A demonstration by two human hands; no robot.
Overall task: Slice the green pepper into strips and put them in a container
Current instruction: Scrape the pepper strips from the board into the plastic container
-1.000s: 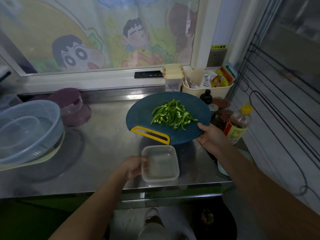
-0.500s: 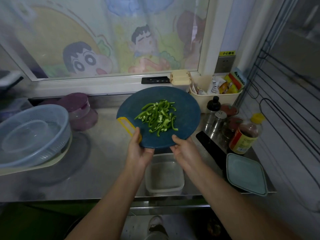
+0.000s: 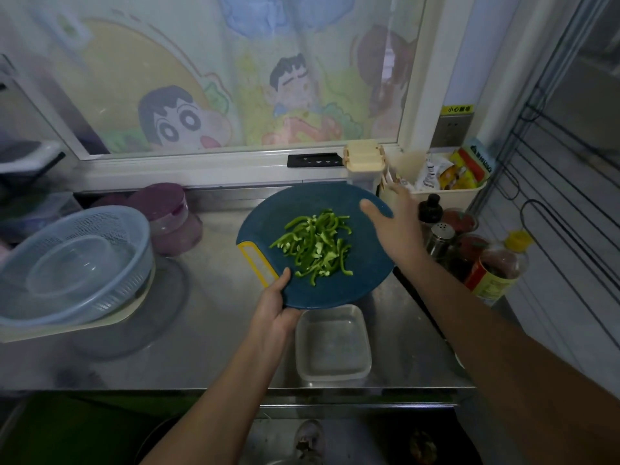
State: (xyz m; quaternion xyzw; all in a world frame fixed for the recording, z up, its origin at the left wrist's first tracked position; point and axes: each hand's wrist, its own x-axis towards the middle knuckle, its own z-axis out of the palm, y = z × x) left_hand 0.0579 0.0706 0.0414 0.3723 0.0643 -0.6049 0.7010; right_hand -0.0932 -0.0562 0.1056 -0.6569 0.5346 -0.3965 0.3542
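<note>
The steel worktop (image 3: 208,347) runs under a window (image 3: 235,78) covered with a cartoon film. At the left stands a pale blue colander (image 3: 110,229) with a clear bowl (image 3: 70,266) inside it. Just behind it is a purple lidded pot (image 3: 167,213). On the window frame sit a black latch (image 3: 313,160) and a cream box (image 3: 363,157). At the right back corner a cream basket (image 3: 446,196) holds packets (image 3: 459,169). In front of it stand a black-capped bottle (image 3: 430,206), a steel shaker (image 3: 441,238) and a bottle with yellow cap (image 3: 500,266). A wire rack (image 3: 553,196) is at the far right. A shoe (image 3: 310,437) shows on the floor below.
</note>
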